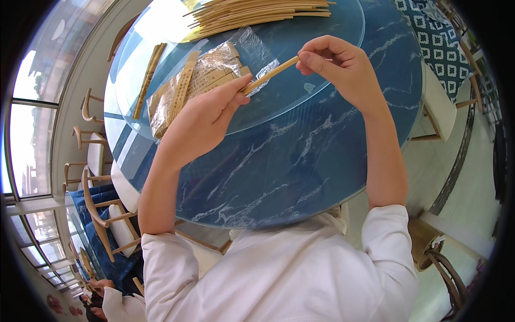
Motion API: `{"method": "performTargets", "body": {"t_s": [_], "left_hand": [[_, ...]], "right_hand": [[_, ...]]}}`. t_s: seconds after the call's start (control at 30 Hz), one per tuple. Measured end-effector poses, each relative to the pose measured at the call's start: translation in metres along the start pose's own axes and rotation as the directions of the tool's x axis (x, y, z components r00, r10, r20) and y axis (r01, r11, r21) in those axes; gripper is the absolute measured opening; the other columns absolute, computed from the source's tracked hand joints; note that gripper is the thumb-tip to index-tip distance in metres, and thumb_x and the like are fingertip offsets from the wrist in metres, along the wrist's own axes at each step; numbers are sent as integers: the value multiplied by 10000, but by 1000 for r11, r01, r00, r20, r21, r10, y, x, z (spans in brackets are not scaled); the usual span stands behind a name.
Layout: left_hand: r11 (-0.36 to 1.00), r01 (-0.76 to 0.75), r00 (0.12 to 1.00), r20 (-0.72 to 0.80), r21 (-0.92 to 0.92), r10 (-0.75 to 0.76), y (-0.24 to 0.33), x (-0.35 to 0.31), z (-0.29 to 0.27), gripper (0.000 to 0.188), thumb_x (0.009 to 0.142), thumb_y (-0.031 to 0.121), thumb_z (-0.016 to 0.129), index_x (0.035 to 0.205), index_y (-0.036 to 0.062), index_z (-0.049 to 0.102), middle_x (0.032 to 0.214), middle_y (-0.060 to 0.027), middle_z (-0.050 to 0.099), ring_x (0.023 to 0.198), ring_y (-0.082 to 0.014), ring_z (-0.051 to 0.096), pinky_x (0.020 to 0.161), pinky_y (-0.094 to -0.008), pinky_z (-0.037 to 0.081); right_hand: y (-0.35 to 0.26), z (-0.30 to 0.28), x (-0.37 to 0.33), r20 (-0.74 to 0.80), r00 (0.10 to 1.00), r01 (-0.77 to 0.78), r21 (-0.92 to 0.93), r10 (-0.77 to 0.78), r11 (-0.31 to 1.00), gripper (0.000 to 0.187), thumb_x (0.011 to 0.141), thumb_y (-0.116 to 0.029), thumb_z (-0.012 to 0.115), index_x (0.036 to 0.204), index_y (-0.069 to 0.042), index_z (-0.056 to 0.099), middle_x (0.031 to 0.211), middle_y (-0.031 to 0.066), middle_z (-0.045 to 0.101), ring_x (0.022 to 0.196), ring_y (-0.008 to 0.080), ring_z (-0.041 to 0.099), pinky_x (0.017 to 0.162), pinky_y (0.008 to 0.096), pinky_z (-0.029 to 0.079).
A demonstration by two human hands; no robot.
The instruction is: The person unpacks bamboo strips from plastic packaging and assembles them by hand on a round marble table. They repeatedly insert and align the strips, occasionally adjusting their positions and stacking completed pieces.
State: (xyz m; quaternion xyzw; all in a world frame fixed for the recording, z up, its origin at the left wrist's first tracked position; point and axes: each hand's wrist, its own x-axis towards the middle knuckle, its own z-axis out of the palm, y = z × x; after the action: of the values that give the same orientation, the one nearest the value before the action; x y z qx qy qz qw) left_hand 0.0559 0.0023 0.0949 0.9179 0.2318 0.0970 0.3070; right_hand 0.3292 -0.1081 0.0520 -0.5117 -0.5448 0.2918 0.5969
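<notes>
A slim pale wooden chopstick [274,72], or a pair pressed together, slants upward to the right between my hands above the glass turntable. My left hand [206,115] is closed around its lower end, thumb against the fingers. At the upper end, my right hand [338,64] pinches the tip between thumb and fingertips. Left of the chopstick lies a pack of brown paper sleeves [214,61] in crinkled clear plastic, partly hidden by my left hand. One printed paper sleeve [183,86] rests on top of it. More narrow sleeves [148,83] lie farther left.
A large pile of chopsticks [260,16] lies at the far side of the turntable [306,99]. The round blue marble-patterned table [268,166] reaches close to my body. Wooden chairs [104,214] stand at left, and a patterned cloth [440,51] hangs at right. Another person's sleeve [120,305] shows lower left.
</notes>
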Motion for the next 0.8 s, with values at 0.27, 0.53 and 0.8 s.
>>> {"method": "performTargets", "body": {"t_s": [0.27, 0.53, 0.8], "left_hand": [[997, -75, 997, 17, 16, 75, 7, 5, 10, 347, 1092, 133, 562, 1426, 59, 621, 1109, -149, 769, 1051, -310, 741, 907, -380, 568], [991, -62, 984, -160, 115, 80, -11, -3, 25, 349, 1111, 121, 525, 1447, 53, 594, 1161, -144, 755, 1088, -283, 731, 953, -379, 571], [896, -177, 980, 160, 407, 121, 20, -73, 44, 461, 926, 205, 785, 1348, 100, 632, 1216, -79, 684, 1153, -277, 644, 1003, -413, 516]], "right_hand": [[5, 23, -3, 253, 959, -142, 28, 131, 989, 147, 1008, -151, 747, 1077, -22, 734, 918, 0, 724, 845, 57, 667, 757, 208, 533], [2, 28, -4, 247, 942, -205, -111, 227, 972, 121, 1009, -165, 740, 1043, -50, 721, 854, -28, 671, 762, 53, 590, 679, 224, 497], [9, 37, -88, 496, 866, 234, -506, 58, 830, 213, 873, -90, 785, 1067, -30, 722, 1073, 56, 652, 943, 263, 638, 745, 375, 562]]}}
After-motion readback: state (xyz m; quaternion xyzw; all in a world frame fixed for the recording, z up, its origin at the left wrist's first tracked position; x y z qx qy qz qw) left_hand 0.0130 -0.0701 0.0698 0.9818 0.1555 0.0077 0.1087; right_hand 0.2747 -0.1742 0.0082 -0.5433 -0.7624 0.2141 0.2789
